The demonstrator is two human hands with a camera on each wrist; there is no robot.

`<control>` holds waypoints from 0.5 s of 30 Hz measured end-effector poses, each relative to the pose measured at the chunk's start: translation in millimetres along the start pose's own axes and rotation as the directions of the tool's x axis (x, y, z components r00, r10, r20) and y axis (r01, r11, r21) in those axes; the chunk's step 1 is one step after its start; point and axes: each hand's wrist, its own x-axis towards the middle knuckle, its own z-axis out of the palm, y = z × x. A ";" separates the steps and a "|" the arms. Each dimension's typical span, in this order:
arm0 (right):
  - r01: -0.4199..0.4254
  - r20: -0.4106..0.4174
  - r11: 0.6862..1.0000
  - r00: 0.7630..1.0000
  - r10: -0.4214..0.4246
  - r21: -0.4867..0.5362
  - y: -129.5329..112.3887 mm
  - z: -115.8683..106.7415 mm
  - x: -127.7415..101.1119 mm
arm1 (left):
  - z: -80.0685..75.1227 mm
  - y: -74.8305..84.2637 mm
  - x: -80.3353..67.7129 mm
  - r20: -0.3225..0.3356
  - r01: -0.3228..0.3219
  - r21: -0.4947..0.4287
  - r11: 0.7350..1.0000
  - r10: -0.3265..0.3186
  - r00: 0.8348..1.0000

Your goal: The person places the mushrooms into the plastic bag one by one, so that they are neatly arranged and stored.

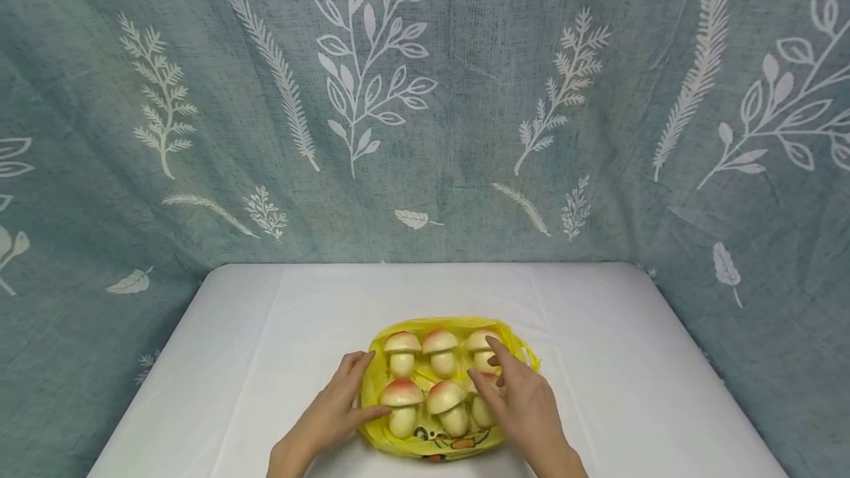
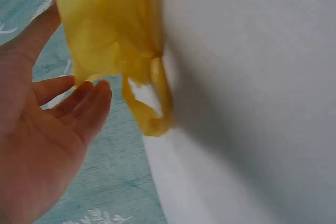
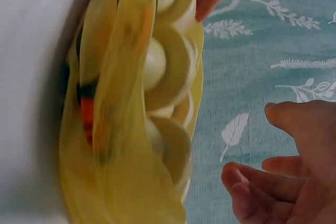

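Several shiny cream mushrooms [image 1: 401, 395] with red-tinged caps lie in two rows on a yellow plastic bag [image 1: 378, 439], whose edges rise around them. My left hand [image 1: 332, 408] is at the bag's left side, fingers along its edge and thumb reaching over to the front left mushroom. In the left wrist view, its fingertips are right at the yellow plastic [image 2: 105, 24]. Above the right-hand mushrooms hovers my right hand [image 1: 527, 404], thumb and fingers spread with nothing between them. It partly hides the mushrooms there. The right wrist view shows mushroom caps [image 3: 170, 72] behind the bag's side.
A white-covered table [image 1: 305, 301] lies under the bag. Behind it and at both sides hangs a blue-green cloth [image 1: 465, 212] with white leaf patterns. A looped bag handle [image 1: 529, 354] sticks out at the right end, and another loop [image 2: 161, 93] at the left.
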 end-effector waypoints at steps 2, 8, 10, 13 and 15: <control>0.010 -0.008 0.999 1.000 -0.010 -0.031 5.3 -2.3 1.7 | -1.6 3.6 -0.9 -0.030 0.011 0.063 0.998 -0.009 1.000; 0.057 -0.003 0.995 0.998 -0.058 -0.085 19.8 -10.3 8.6 | -5.8 19.5 -1.6 -0.152 0.003 0.259 0.966 0.037 0.988; 0.076 0.000 0.993 0.997 -0.076 -0.092 24.0 -12.9 11.7 | -6.8 26.5 -0.8 -0.181 -0.012 0.330 0.944 0.075 0.981; 0.105 -0.001 0.988 0.994 -0.106 -0.110 27.7 -17.5 17.1 | -6.3 36.2 0.6 -0.232 -0.027 0.427 0.904 0.139 0.963; 0.124 -0.001 0.984 0.992 -0.125 -0.125 28.2 -20.9 20.2 | -5.3 41.3 1.8 -0.261 -0.036 0.481 0.876 0.182 0.948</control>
